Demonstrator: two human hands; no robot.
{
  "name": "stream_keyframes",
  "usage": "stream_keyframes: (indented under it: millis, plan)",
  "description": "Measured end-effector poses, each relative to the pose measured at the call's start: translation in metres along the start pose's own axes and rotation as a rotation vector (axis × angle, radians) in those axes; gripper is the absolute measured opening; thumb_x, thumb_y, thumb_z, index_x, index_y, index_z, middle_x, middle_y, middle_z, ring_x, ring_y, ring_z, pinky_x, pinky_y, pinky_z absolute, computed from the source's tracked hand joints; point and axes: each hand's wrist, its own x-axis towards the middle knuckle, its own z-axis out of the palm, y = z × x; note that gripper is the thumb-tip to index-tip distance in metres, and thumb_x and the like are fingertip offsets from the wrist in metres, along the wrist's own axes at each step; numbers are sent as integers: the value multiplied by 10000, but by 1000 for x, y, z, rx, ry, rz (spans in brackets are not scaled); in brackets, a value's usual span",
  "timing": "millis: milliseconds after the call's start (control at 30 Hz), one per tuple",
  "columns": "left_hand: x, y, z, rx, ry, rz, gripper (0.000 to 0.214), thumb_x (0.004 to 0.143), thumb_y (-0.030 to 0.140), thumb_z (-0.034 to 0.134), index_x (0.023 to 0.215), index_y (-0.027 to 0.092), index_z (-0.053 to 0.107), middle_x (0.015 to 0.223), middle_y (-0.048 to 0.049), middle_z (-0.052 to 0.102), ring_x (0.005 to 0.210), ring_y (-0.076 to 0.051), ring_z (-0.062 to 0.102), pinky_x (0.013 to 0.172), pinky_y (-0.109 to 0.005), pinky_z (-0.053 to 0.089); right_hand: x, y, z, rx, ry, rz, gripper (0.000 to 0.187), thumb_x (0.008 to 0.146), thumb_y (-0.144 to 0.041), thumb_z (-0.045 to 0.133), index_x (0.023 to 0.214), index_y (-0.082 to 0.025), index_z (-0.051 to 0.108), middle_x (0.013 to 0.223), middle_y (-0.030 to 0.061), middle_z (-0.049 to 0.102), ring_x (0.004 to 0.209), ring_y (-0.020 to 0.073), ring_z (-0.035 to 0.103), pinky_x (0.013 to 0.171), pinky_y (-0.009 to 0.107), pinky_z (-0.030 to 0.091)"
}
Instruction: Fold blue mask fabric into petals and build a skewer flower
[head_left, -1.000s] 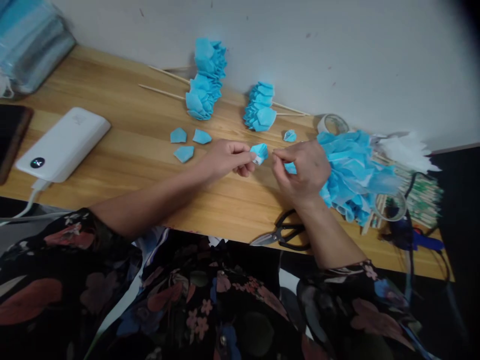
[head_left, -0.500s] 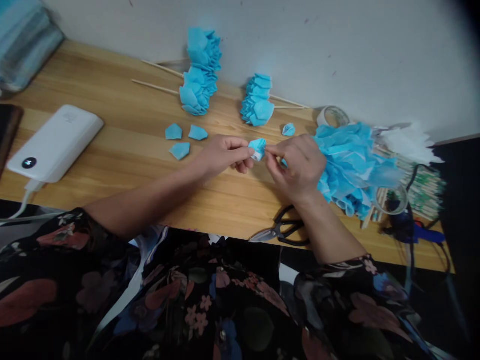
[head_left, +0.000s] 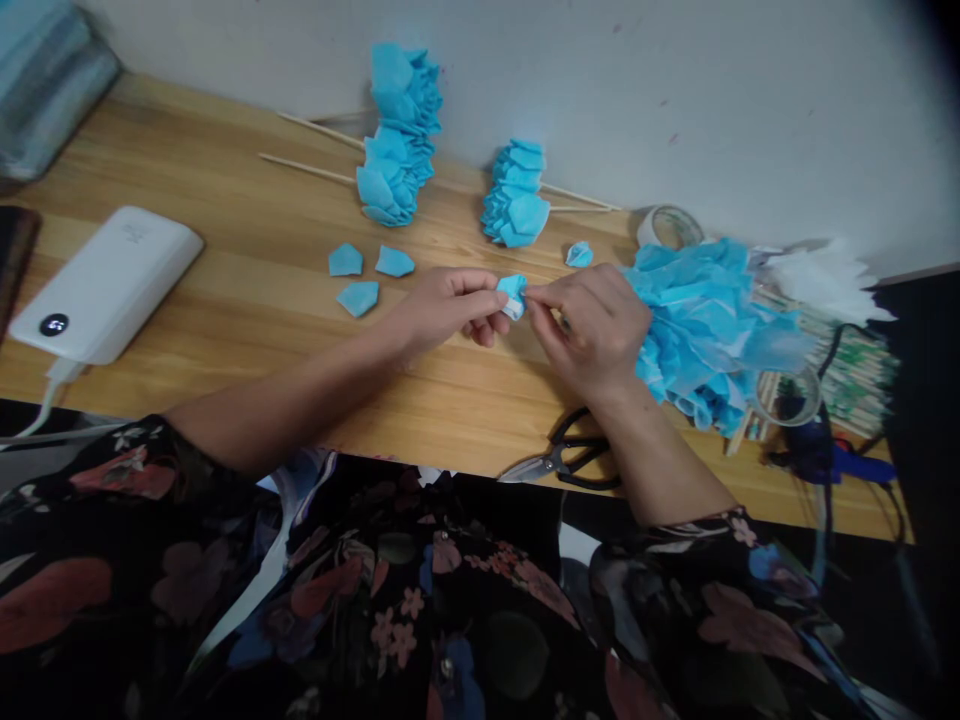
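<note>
A small blue paper petal [head_left: 512,290] with a whitish lower part is pinched between the thumb and fingers of my left hand [head_left: 469,305]. My right hand [head_left: 592,325] has thumb and index finger closed at the petal's right edge, touching it. Three loose blue petals [head_left: 358,298] lie on the table to the left of my left hand. A small curled blue piece [head_left: 579,254] rests just behind my right hand. To the right of that hand is a big heap of blue crepe paper [head_left: 705,330].
Blue paper flowers on sticks [head_left: 394,175] and a second bunch [head_left: 517,205] lie at the back by the wall. Black-handled scissors [head_left: 555,462] sit at the front edge. Tape rolls [head_left: 667,228], a blue glue gun [head_left: 855,465] and a white power bank [head_left: 109,285] are around.
The petal between my hands has turned slightly, showing more of its whitish part. Both hands stay nearly in place; the whole view has shifted a little.
</note>
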Motion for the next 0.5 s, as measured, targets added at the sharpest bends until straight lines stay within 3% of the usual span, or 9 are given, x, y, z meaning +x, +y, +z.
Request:
stream_keyframes:
  millis: [133,367,500]
  plan:
    - [0,1,1,-5,-5,-19,166,932,158,670,766,155,671,769,-26,757,589,-88,656,653,-242,537,-1,1,0,6,-82,64,220,1080,-291,548,932,-282,710,831,19,760,772,199,677,708,383,528]
    - [1,1,1,-23,46,-28,188,927,171,686,739,155,682,747,-21,730,592,-88,641,653,-243,527,0,2,0,25,-35,-33,183,1074,-255,580,983,-236,737,852,17,765,763,185,654,695,340,527]
    - [3,-2,-1,-61,30,-43,204,930,190,704,731,148,681,712,-21,707,603,-90,627,663,-247,539,1,2,-1,-17,-131,7,234,1095,-270,538,1008,-260,755,876,22,762,797,190,649,708,335,523]
